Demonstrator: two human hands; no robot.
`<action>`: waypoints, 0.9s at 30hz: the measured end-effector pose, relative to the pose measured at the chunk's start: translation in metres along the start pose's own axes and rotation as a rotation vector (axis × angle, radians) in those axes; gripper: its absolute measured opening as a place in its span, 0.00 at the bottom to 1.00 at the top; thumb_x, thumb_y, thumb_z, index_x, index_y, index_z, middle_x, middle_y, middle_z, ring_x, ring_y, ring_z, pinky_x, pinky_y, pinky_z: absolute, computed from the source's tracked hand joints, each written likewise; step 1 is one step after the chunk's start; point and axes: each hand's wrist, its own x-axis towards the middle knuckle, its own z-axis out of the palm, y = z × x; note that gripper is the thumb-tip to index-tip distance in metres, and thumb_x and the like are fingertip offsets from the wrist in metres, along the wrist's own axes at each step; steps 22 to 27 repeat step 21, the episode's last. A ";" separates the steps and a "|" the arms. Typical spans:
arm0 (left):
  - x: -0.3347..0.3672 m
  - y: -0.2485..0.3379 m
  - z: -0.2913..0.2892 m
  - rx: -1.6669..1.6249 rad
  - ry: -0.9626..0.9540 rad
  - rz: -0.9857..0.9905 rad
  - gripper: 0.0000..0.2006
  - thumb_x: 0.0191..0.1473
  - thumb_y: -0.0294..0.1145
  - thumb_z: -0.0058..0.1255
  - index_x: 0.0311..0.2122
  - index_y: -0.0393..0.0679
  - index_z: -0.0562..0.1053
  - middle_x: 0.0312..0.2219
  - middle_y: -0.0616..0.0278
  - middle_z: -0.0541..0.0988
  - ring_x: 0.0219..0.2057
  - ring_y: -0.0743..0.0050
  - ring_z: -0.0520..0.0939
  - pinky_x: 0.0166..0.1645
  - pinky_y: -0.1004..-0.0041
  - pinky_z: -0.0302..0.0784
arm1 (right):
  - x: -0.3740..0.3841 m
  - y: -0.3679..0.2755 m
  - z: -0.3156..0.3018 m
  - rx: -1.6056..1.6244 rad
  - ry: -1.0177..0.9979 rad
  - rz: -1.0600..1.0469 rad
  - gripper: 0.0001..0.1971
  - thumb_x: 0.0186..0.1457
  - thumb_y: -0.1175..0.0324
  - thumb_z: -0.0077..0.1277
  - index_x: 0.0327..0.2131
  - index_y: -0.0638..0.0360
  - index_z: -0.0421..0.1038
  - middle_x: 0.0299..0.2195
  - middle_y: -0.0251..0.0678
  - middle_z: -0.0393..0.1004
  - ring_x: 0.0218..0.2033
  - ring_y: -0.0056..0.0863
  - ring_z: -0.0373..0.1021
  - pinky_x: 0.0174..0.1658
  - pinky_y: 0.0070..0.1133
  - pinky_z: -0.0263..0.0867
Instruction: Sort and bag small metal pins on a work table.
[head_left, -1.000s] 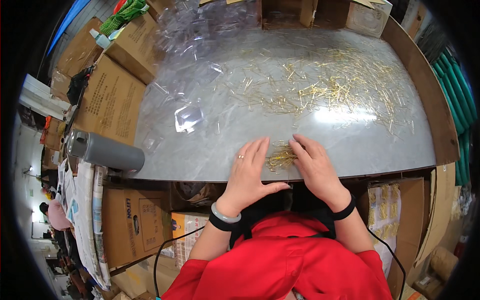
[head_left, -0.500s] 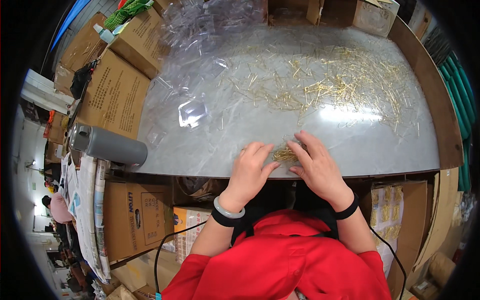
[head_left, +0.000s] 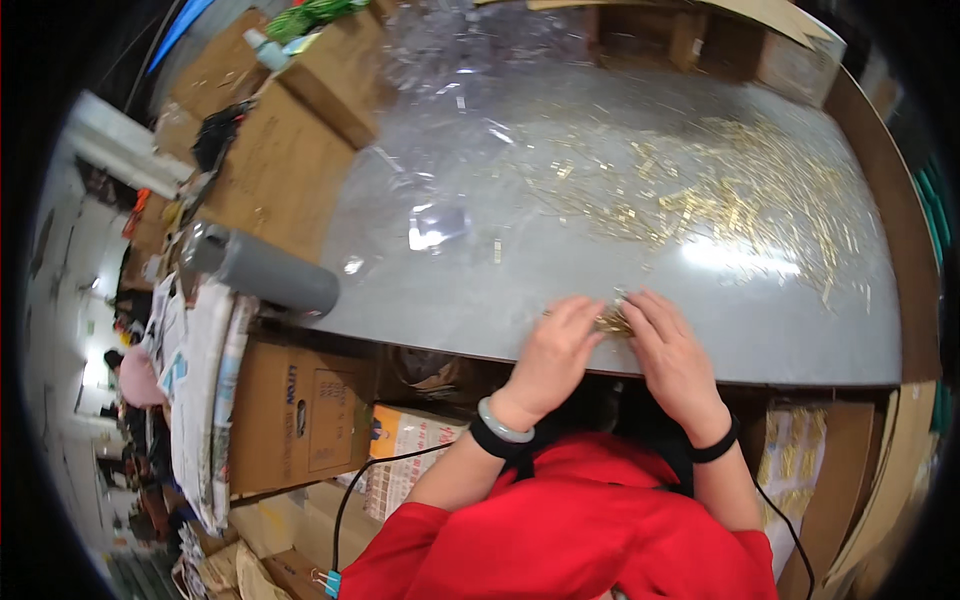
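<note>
Near the front edge of the grey table (head_left: pixel 470 310), a small bundle of gold-coloured wire pieces, perhaps hooks (head_left: pixel 613 321), lies between my two hands. My left hand (head_left: pixel 557 348) has its fingers together and curved against the left side of the bundle. From the other side, my right hand (head_left: pixel 672 345) curls its fingers over the bundle. Fingers cover part of it, and the picture is slightly blurred. A wide scatter of the same gold wire pieces (head_left: pixel 735 200) spreads over the right and middle of the table.
Clear plastic pieces (head_left: pixel 440 130) are heaped at the back left; a shiny one (head_left: pixel 437 228) lies nearer. A grey bottle (head_left: pixel 275 272) rests on its side at the left edge beside cardboard boxes (head_left: pixel 285 170). A brown board (head_left: pixel 895 200) borders the right side. Another person (head_left: pixel 138 380) is far left.
The whole view has shifted, so the table and hands appear farther right and lower. My hands have drawn closer together around the wire bundle.
</note>
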 end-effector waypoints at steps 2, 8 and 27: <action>-0.002 -0.005 -0.016 -0.012 -0.019 -0.035 0.16 0.55 0.24 0.57 0.50 0.37 0.75 0.46 0.46 0.78 0.49 0.44 0.78 0.53 0.59 0.75 | -0.001 0.000 0.001 -0.017 0.020 -0.010 0.21 0.53 0.80 0.49 0.53 0.63 0.68 0.53 0.43 0.70 0.58 0.45 0.66 0.61 0.35 0.64; 0.017 -0.074 -0.118 0.415 0.015 -0.255 0.13 0.57 0.26 0.54 0.47 0.35 0.76 0.42 0.39 0.79 0.44 0.37 0.80 0.48 0.55 0.76 | 0.000 0.000 0.002 -0.005 0.063 -0.027 0.21 0.51 0.83 0.47 0.51 0.65 0.69 0.50 0.43 0.72 0.55 0.45 0.68 0.59 0.35 0.66; 0.059 -0.152 -0.147 0.060 -0.016 -0.785 0.19 0.50 0.37 0.64 0.38 0.27 0.77 0.22 0.48 0.83 0.18 0.59 0.84 0.28 0.64 0.84 | -0.005 0.014 0.012 -0.020 0.224 0.075 0.24 0.54 0.80 0.51 0.57 0.64 0.66 0.55 0.51 0.69 0.57 0.49 0.66 0.60 0.35 0.64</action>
